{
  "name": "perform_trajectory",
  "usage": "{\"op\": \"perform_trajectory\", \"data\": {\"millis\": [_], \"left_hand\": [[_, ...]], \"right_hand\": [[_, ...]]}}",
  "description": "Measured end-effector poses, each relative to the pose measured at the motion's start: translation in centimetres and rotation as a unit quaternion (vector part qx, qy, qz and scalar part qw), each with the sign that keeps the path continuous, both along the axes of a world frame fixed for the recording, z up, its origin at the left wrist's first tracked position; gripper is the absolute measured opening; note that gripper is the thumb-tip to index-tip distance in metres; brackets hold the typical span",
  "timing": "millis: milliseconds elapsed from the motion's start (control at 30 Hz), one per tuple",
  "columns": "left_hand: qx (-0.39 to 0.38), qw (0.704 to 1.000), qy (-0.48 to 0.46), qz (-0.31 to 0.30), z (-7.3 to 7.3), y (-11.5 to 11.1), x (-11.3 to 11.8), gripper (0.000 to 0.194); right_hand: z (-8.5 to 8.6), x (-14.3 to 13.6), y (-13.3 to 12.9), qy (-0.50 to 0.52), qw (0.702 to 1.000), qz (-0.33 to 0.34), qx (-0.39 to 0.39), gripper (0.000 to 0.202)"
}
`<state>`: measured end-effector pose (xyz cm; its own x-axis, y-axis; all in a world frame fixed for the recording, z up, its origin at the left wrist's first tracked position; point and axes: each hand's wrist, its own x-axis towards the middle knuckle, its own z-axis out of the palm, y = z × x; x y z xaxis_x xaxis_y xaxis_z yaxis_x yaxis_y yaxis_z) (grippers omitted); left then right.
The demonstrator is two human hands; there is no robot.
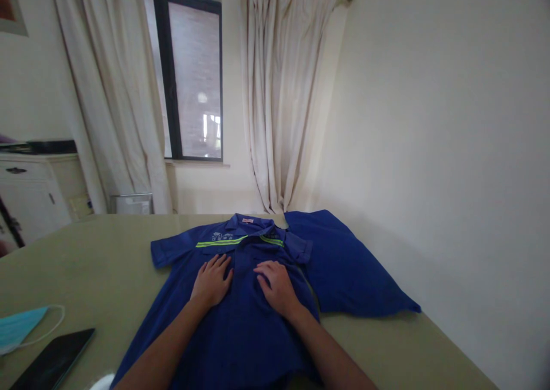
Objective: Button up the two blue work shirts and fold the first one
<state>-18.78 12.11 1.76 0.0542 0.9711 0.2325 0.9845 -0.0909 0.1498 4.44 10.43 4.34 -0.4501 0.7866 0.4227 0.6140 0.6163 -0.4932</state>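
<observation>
A blue short-sleeved work shirt (244,327) lies spread front side up, its collar toward the window and its hem toward me. Yellow-green stripes and pale printing cross its chest. My left hand (213,279) rests flat on the left side of the front, just below the stripe, fingers apart. On the other side of the button line, my right hand (276,287) lies on the cloth with its fingers loosely bent and parted. Neither hand grips anything. The shirt's lower edge is partly hidden by my forearms.
Another blue cloth (352,270) lies right of the shirt, against the wall. On the greenish table (103,264), a dark phone (54,358) and a light-blue face mask (21,327) lie at the left. A white cabinet (34,189) stands beyond, near the curtains (279,92).
</observation>
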Motion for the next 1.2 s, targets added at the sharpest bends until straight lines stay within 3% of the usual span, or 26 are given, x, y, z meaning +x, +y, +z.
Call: {"op": "perform_trajectory", "data": {"millis": [67, 133, 200, 300, 400, 533, 633, 700, 833, 1000, 1200], "left_hand": [[0.033, 0.999, 0.017, -0.008, 0.5, -0.6, 0.2, 0.045], [0.039, 0.998, 0.041, -0.017, 0.9, -1.2, 0.4, 0.046], [0.029, 0.998, 0.057, -0.019, 1.2, -1.7, 0.8, 0.045], [0.006, 0.997, 0.066, -0.026, 1.4, -2.9, 1.3, 0.043], [-0.02, 0.996, 0.074, -0.035, 0.8, -5.7, 1.4, 0.052], [-0.051, 0.994, 0.04, -0.087, -1.4, -11.8, 0.9, 0.052], [-0.057, 0.987, -0.059, -0.141, -2.9, -16.1, 0.5, 0.047], [-0.041, 0.984, -0.095, -0.145, -3.0, -17.9, 0.6, 0.047], [-0.016, 0.987, -0.078, -0.142, -1.8, -19.3, 1.3, 0.053], [-0.027, 0.984, -0.069, -0.163, -0.6, -19.7, 1.7, 0.071], [-0.005, 0.983, -0.099, -0.152, -0.6, -20.1, 1.9, 0.05]], "right_hand": [[0.1, -1.1, -3.5, -0.039, 0.996, 0.076, -0.019, 0.029], [-0.6, -2.4, -7.3, -0.098, 0.986, 0.13, -0.038, 0.047], [-1.7, -3.4, -10.3, -0.117, 0.987, 0.104, -0.033, 0.065], [-2.9, -3.7, -12.5, -0.08, 0.994, 0.054, -0.042, 0.058], [-2.8, -2.5, -12.6, -0.029, 0.994, 0.085, -0.064, 0.056], [-2.5, -1.0, -12.3, 0.007, 0.987, 0.137, -0.087, 0.055], [-2.4, -1.1, -12.6, -0.011, 0.993, 0.088, -0.083, 0.037], [-2.3, -1.4, -12.8, -0.019, 0.995, 0.066, -0.075, 0.039], [-2.1, -1.2, -12.9, 0.05, 0.992, 0.065, -0.094, 0.049], [-2.5, -0.6, -12.2, 0.158, 0.983, 0.003, -0.09, 0.036], [-2.8, -0.5, -11.7, 0.188, 0.981, -0.017, -0.041, 0.026]]}}
